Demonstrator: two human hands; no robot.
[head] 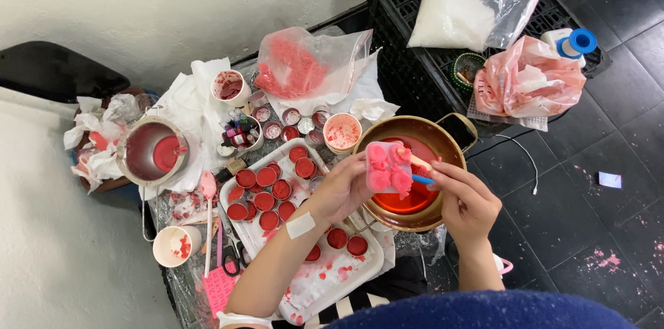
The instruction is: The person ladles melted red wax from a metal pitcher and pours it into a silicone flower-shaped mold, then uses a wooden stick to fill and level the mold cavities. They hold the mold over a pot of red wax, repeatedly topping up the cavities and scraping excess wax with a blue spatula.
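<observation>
Pink mould (389,166) over a brass-coloured pot (443,135) of red liquid — red-filled tins (265,178) on a white tray (360,270)

The pink mould (388,166) is a small block of soft-looking pink material with four round cavities in a two-by-two arrangement. Each cavity is filled with rough, crumbly pink material. The mould is held tilted, cavity face toward the camera, directly above the brass pot (415,171), over the pot's left half.

The small tool (418,163) has a pale wooden tip and a blue shaft. Its tip rests against the upper-right cavity of the mould, above the pot's centre.

The brass pot is round, with a dark loop handle at its upper right, and contains red liquid.
</observation>
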